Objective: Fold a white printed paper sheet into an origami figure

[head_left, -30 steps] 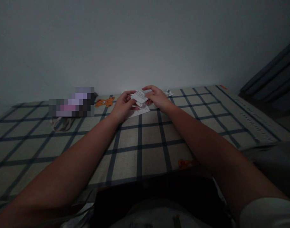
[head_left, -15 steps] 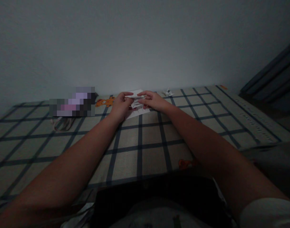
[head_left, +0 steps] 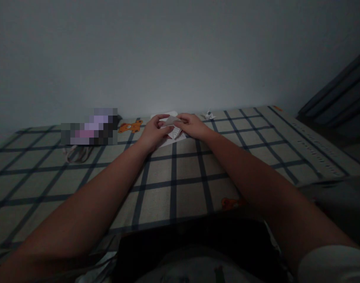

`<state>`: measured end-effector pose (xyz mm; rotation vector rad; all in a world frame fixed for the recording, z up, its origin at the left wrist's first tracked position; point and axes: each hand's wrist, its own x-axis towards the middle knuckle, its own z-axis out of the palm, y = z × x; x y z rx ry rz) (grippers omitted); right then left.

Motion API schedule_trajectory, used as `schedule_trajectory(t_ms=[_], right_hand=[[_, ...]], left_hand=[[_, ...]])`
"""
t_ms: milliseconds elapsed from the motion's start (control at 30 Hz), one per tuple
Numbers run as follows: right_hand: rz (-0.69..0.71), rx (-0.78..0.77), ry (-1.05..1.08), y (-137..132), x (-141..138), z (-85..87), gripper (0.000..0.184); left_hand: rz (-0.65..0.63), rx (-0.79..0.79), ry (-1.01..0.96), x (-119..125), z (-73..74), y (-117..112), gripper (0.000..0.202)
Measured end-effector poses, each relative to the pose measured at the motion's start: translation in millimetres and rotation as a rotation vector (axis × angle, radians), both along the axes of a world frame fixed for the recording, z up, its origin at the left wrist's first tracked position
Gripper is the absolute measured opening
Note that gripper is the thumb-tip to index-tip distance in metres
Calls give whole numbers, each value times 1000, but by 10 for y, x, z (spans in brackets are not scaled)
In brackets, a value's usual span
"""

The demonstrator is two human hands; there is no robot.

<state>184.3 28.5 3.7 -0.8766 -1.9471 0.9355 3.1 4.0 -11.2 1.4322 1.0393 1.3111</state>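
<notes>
Near the far edge of the checked cloth [head_left: 186, 196], close to the wall [head_left: 180, 59], a small piece of folded paper [head_left: 175, 133] sits between the two hands, just above or on a pale sheet [head_left: 169, 142] that shows beneath it; whether the two touch is hard to tell. The likeliest trouble is slippage: the paper is thin and layered, so uneven pressure from the two sides could let one layer slide over another and leave it skewed. A hard pull by both hands at once might tear it along a crease, and a low fingertip could drag the pale sheet along. The dim light also makes edges hard to judge. As for the grip, the left hand [head_left: 153, 132] has its thumb and forefinger drawn close, the thumb reaching across to the paper's near side, pinching its left part. The right hand [head_left: 193, 125] is curled, its thumb in front and fingers behind, with the right corner nipped between them; both are nearly closed, though the exact contact is too small to make out. A small crumpled or folded paper shape [head_left: 210, 115] lies apart, beyond the right hand.
</notes>
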Motion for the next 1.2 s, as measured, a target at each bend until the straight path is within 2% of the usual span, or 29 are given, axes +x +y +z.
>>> schedule_trajectory(t_ms=[67,133,233,400,633,733,833,1033,1200], right_hand=[[-37,189,-114,46,25,-13,14],[-18,359,-167,82,47,-20,11],[1,466,-208,97,64,-15,10],[-56,482,-312,35,51,33,11],[-78,494,-326,13,39,42,15],[-46,501,-265,44,39,6,16],[-26,483,-188,67,37,-19,18],[-39,491,-203,72,35,-15,15],[-41,405,-81,79,23,-38,22]], left_hand=[[-28,-33,-16,5,5,-6,52],[-35,-66,-21,17,22,-26,48],[-31,-103,-29,41,52,-65,46],[-45,-114,-11,41,49,-75,51],[-23,-92,21,42,51,-78,35],[-7,-103,-18,46,37,-60,35],[-58,-71,-100,34,1,-20,36],[-103,-73,-143,15,-50,30,37],[-71,-92,-225,-4,-17,37,33]])
